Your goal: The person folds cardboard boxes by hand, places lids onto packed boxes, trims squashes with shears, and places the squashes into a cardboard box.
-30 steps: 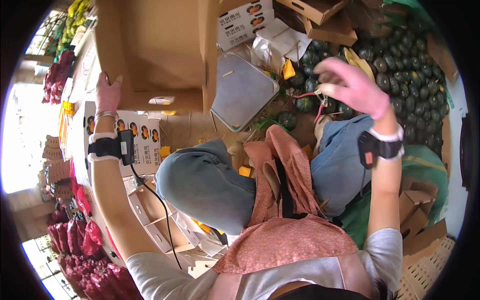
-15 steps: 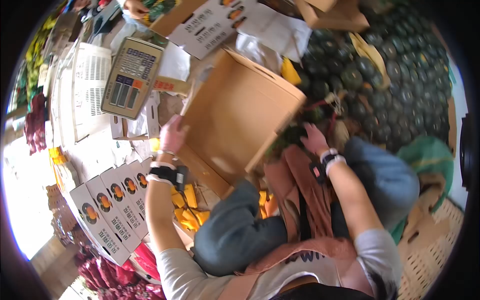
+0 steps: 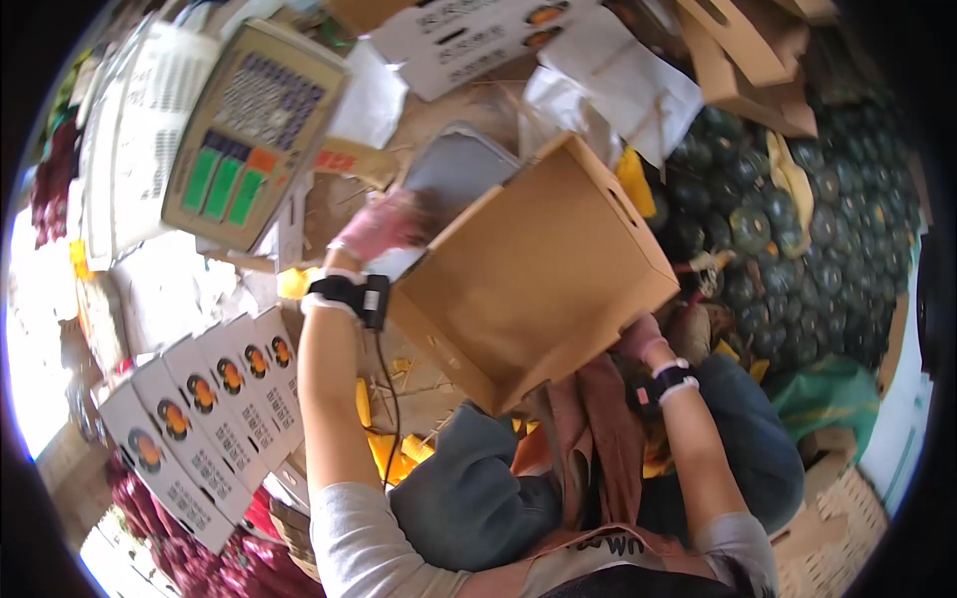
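The shallow, open-topped brown cardboard box (image 3: pixel 538 269) sits tilted mid-frame, smooth inside, an oblong slot cut through its upper-right wall. Half a second ago the pink-gloved left hand (image 3: pixel 384 227) was at its left edge; now it's off, beside the flat grey scale plate (image 3: pixel 454 164), too blurred to tell how far its fingers open. The pink-gloved right hand (image 3: pixel 643 341), apart then, meets the lower-right edge; fingers partly hidden, I can't tell whether they grip. Bare floor (image 3: pixel 427 377) opens lower left; rounded dark-green pumpkins (image 3: pixel 750 229) crowd the right. Upper left, the beige scale console (image 3: pixel 254 135) now glows green.
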Demonstrator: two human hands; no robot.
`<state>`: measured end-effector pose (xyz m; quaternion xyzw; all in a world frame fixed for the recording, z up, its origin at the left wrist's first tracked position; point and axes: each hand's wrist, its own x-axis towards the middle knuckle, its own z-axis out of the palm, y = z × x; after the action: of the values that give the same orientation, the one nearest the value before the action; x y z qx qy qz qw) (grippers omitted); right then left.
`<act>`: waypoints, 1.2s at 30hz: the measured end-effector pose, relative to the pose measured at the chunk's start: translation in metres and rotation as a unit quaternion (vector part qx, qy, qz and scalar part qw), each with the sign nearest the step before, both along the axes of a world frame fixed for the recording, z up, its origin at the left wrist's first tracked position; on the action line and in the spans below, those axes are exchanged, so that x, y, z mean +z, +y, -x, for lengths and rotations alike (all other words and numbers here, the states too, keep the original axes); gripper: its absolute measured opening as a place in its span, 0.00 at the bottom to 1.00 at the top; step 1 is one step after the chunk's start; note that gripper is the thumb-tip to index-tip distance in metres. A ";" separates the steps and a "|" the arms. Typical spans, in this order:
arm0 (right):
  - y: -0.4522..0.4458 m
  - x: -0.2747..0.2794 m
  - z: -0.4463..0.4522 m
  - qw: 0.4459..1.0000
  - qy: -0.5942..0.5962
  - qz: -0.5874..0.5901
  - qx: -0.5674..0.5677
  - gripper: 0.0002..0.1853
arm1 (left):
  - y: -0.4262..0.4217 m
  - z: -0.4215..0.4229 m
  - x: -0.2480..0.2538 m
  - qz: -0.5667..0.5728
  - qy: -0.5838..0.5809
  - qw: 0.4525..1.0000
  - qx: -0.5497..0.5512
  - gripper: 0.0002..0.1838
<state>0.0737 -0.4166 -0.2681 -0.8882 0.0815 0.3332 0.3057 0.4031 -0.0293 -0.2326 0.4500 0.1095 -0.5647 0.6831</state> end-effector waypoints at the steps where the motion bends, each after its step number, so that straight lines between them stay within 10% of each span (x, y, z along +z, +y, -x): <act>1: 0.004 -0.014 0.010 0.997 0.001 0.056 0.056 0.35 | 0.003 -0.004 0.000 -0.029 -0.064 0.994 0.080 0.22; 4: 0.033 0.038 0.001 0.989 0.035 0.144 -0.002 0.40 | 0.019 -0.008 0.011 -0.226 -0.227 0.904 0.285 0.16; 9: 0.046 0.032 0.052 0.956 0.008 0.011 -0.293 0.36 | 0.074 0.039 0.016 -0.404 -0.270 0.841 0.235 0.22; 12: 0.038 0.041 0.083 0.766 -0.088 -0.168 -0.615 0.32 | 0.077 0.070 0.031 -0.401 -0.331 0.819 0.244 0.24; 14: 0.027 0.076 0.084 0.542 -0.173 -0.461 -0.681 0.23 | 0.076 0.081 0.037 -0.400 -0.417 0.786 0.219 0.22; 15: 0.022 0.105 0.080 0.649 -0.251 -0.362 -0.621 0.23 | 0.064 0.085 0.049 -0.394 -0.466 0.770 0.186 0.22; 17: 0.001 0.097 0.082 0.658 -0.315 -0.398 -0.557 0.32 | 0.034 0.104 0.086 -0.381 -0.557 0.724 0.140 0.21; 20: -0.012 0.140 0.059 0.392 -0.306 -0.674 -0.545 0.40 | -0.007 0.132 0.120 -0.342 -0.557 0.746 0.130 0.21; 22: -0.024 0.147 0.048 0.406 -0.301 -0.699 -0.506 0.46 | -0.013 0.150 0.114 -0.259 -0.607 0.745 0.095 0.22; 26: -0.012 0.186 0.029 0.434 -0.250 -0.685 -0.529 0.36 | -0.013 0.183 0.126 -0.458 -0.672 0.569 -0.120 0.33; 34: 0.043 0.183 -0.066 0.797 -0.119 -0.326 -0.494 0.37 | 0.038 0.189 0.065 -0.471 -0.459 0.749 0.079 0.42; 36: 0.053 0.167 -0.100 0.844 -0.082 -0.260 -0.462 0.35 | 0.030 0.182 0.072 -0.511 -0.477 0.716 0.004 0.43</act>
<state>0.1741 -0.3632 -0.1012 -0.6595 0.3675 0.0879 0.6498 0.2209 0.0010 -0.1603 0.9395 0.0432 -0.1307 0.3136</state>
